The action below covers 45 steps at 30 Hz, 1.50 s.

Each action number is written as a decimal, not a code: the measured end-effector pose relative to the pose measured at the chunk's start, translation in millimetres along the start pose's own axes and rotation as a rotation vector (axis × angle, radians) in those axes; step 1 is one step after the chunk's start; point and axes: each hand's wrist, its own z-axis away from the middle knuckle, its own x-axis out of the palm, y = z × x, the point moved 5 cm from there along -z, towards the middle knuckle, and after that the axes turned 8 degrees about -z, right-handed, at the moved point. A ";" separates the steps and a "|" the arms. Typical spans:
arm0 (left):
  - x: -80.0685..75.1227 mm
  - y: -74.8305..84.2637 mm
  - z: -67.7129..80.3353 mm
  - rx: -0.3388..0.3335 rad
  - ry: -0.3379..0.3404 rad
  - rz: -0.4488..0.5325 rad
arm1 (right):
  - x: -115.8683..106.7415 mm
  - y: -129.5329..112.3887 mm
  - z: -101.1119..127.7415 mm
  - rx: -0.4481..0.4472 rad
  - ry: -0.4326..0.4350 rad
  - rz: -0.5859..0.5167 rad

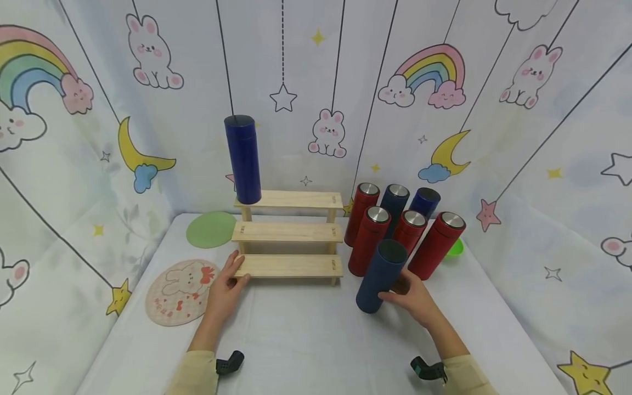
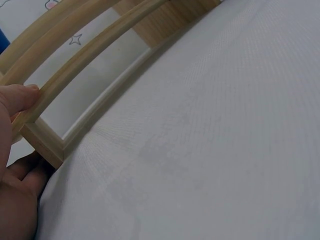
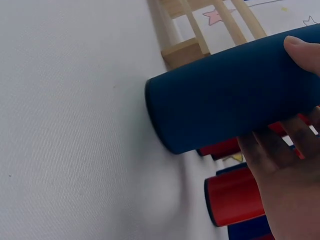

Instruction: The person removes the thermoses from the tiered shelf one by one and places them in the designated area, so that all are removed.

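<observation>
My right hand (image 1: 411,296) grips a dark blue thermos flask (image 1: 382,276), thumb on one side and fingers round the other. In the right wrist view the base of this blue flask (image 3: 210,100) is tilted, close over the white cloth. My left hand (image 1: 228,288) holds the left end of the lowest step of a three-tier wooden stand (image 1: 291,265). The left wrist view has the thumb on the step's edge and the fingers beside the stand's leg (image 2: 42,142). A brighter blue flask (image 1: 243,159) stands on the left end of the top step.
Several red flasks (image 1: 367,241), another dark blue flask (image 1: 395,206) and a brighter blue one (image 1: 425,202) cluster right of the stand. Behind them shows a bright green item (image 1: 456,248). A green round mat (image 1: 211,230) and a rabbit-print mat (image 1: 180,293) lie on the left.
</observation>
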 end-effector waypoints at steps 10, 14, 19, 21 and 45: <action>-1.3 2.7 -0.2 0.004 0.000 -0.004 | -2.5 -2.5 -1.9 -0.007 -0.009 0.014; -2.0 2.9 -1.1 0.012 0.001 -0.015 | -3.5 -5.1 -2.2 -0.010 -0.004 0.018; -1.8 3.2 -1.6 0.013 0.003 -0.014 | -5.1 -9.3 -3.3 0.000 0.008 0.025; -1.5 3.3 -1.8 0.015 0.004 -0.012 | -6.2 -13.5 -4.3 0.000 0.020 0.031; -1.2 -0.5 -0.1 -0.016 -0.025 -0.035 | -24.0 -145.2 -38.5 -0.255 0.059 0.015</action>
